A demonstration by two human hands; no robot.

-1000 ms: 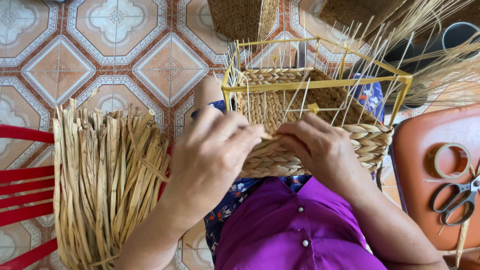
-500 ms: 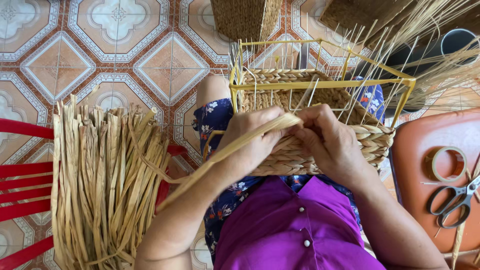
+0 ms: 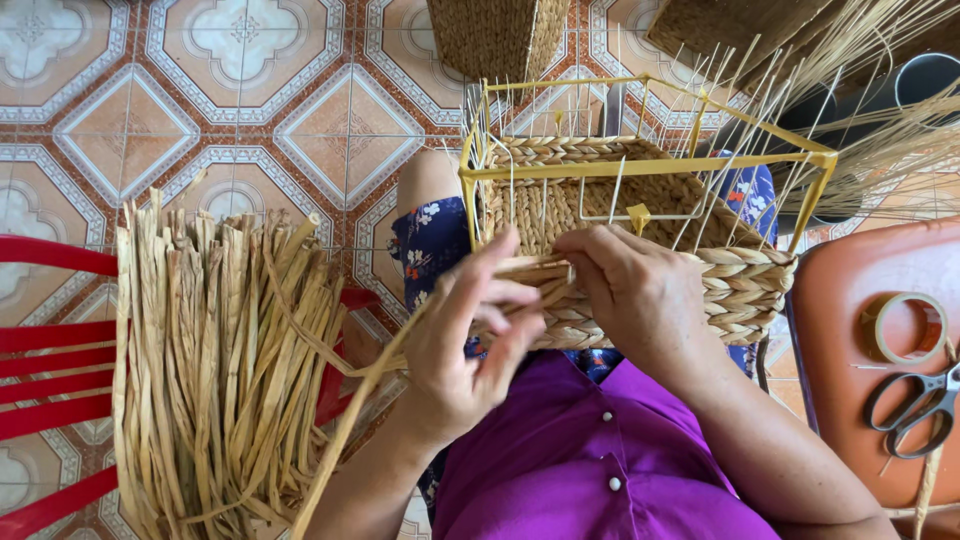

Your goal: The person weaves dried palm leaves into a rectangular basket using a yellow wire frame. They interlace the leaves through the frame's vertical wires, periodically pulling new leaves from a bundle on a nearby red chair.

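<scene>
Patterned floor tiles [image 3: 130, 130] lie behind. Left hand [image 3: 470, 350] fingers pinch a straw strand [image 3: 350, 440]; right hand [image 3: 640, 295] fingers press it against the half-woven basket [image 3: 740, 290] on the lap. Straw bundle [image 3: 215, 370] lies left, scissors [image 3: 915, 405] right.

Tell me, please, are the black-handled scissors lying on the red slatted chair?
No, the black-handled scissors lie on the orange plastic seat beside a tape roll.

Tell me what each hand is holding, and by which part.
The left hand pinches a long straw strand near its woven-in end at the basket. The right hand presses that basket's woven wall.
</scene>
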